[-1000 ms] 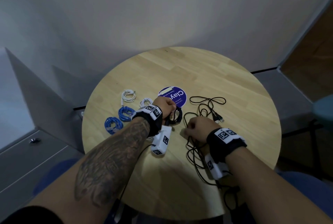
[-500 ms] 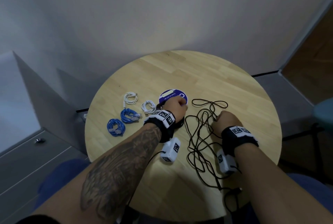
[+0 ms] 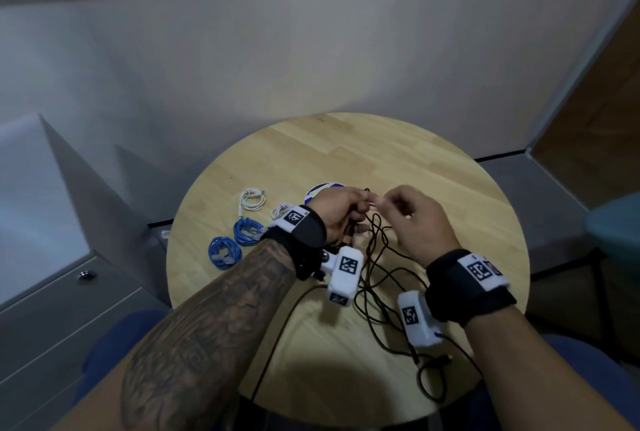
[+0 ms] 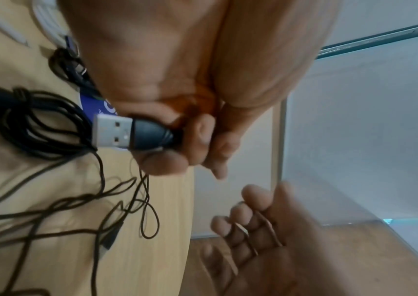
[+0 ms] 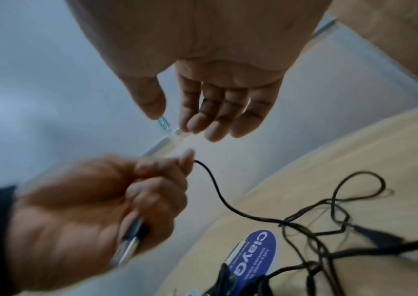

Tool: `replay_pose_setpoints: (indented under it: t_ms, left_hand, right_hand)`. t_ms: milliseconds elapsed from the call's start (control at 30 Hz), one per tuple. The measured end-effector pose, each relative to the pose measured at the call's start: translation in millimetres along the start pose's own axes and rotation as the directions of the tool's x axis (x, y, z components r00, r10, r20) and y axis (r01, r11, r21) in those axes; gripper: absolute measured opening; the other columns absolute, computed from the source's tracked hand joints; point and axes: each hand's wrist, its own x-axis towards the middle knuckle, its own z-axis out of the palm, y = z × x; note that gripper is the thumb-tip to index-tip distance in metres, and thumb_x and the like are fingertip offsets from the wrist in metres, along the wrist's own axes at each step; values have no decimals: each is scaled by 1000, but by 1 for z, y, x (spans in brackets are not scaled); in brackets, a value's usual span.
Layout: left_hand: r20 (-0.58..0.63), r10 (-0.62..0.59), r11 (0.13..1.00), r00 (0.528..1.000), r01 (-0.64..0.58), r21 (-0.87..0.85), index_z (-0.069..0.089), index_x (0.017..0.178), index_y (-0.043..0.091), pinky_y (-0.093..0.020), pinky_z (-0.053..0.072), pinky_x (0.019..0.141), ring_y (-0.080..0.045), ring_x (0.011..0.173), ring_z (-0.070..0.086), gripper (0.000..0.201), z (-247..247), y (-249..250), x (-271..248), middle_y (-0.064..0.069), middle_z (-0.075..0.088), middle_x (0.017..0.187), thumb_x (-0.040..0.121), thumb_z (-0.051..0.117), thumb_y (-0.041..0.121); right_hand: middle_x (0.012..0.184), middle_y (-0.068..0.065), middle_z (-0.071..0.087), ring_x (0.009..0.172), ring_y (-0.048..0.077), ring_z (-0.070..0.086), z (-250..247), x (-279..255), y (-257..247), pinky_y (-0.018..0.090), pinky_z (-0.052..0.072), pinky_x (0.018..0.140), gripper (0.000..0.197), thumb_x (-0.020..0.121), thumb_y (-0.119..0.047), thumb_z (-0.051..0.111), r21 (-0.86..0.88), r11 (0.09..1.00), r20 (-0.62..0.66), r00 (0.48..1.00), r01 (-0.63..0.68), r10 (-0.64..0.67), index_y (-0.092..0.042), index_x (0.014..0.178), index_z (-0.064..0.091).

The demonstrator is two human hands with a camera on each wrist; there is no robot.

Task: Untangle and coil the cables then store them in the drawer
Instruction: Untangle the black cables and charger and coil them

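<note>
Hands raised over the round surface (image 3: 346,153), close together. Left hand (image 3: 337,210) fisted round a USB plug (image 4: 131,133); in the left wrist view the metal end sticks out of the fist toward the wrist side, fingers (image 4: 200,138) curled over the dark plug body. Black cable (image 5: 218,192) leaves the fingertip side of that fist, in the right wrist view, and drops to the surface below both hands. Right hand (image 3: 415,222) just beside the left, thumb and forefinger nipping a small clear-and-metal bit (image 5: 165,126); what it is, cannot tell. The other right fingers (image 5: 215,120) hang loose, half open.

Rest of the black cable lies as a loose tangle (image 3: 377,278) under and wrist-ward of both hands, running toward the near edge of the surface. One bundled black coil (image 4: 33,124) sits under the left hand in the left wrist view. Purple sticker (image 5: 255,254) on the surface directly below the left fist. Two blue coils (image 3: 235,240) outward of the left wrist, well apart from the hand; two white coils (image 3: 252,200) beyond them, one near the left wrist strap. Drawer unit (image 3: 69,309) off the surface, far to the outer side of the left forearm, shut, with a round lock (image 3: 86,275) on its front.
</note>
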Motion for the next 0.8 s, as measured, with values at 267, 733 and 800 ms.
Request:
replay_pose_setpoints:
  t_ms: [267, 733, 800]
  left_hand:
    - [165, 44, 979, 985, -10, -205, 56, 72, 12, -19, 12, 42, -10, 43, 6, 22, -27, 18, -61, 10, 20, 42, 86, 40, 21]
    - [-141, 374, 571, 917, -347, -743, 60, 100, 8, -32, 56, 83, -13, 76, 66, 19, -65, 22, -70, -2, 64, 85, 96, 41, 6]
    - [-180, 409, 574, 895, -405, -712, 60, 103, 9, -35, 52, 94, -19, 99, 68, 20, -70, 17, -67, -7, 70, 102, 100, 40, 9]
  right_hand:
    - [89, -9, 71, 86, 9, 62, 30, 0, 11, 31, 45, 86, 15, 100, -26, 57, 183, 974, 348, 935, -136, 65, -25, 98, 72]
    - [62, -17, 62, 50, 0, 44, 37, -7, 2, 13, 35, 50, 16, 99, -19, 59, 177, 966, 382, 918, -189, 110, -13, 109, 71]
    - [56, -27, 60, 50, -6, 51, 36, -9, 2, 8, 35, 55, 21, 100, -19, 57, 104, 983, 428, 899, -154, 96, -13, 116, 71]
